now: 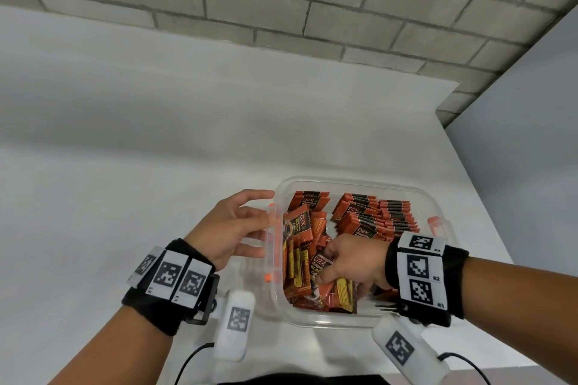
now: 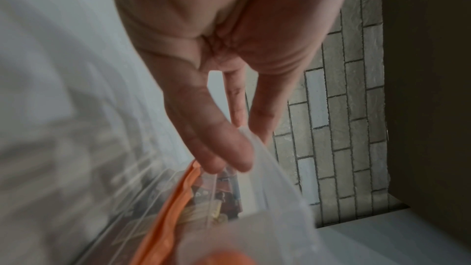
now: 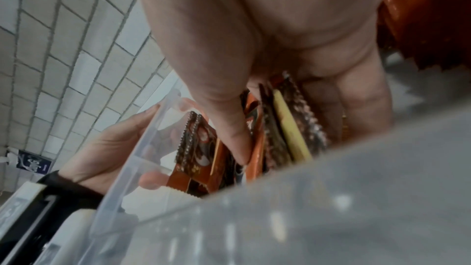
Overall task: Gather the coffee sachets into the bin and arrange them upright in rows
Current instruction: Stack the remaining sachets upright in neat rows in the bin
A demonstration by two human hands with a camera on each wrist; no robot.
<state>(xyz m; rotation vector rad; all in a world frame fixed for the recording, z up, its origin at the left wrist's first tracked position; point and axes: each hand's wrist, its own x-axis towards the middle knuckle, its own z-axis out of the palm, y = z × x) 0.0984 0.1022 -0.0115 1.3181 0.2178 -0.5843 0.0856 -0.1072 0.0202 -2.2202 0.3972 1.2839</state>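
Right hand (image 1: 353, 262) in bin (image 1: 438, 197), gripping loose sachets (image 1: 300, 266), long axes toward far wall; far rows (image 1: 384, 212) upright. Left hand (image 1: 231, 228) spread flat against bin's left wall.

Most of the white table (image 1: 156, 134) in the upper left of the head view is open, easy to pass over. The clear bin (image 1: 353, 320) at lower centre is the crowded bit: upright sachet rows (image 1: 375, 216) fill its far right corner, a loose sachet pile (image 1: 309, 269) fills the left half. The left hand (image 1: 231, 228) blocks the bin's left wall, the right hand (image 1: 353, 262) sits in the pile. Only a thin bare strip shows along the near wall.
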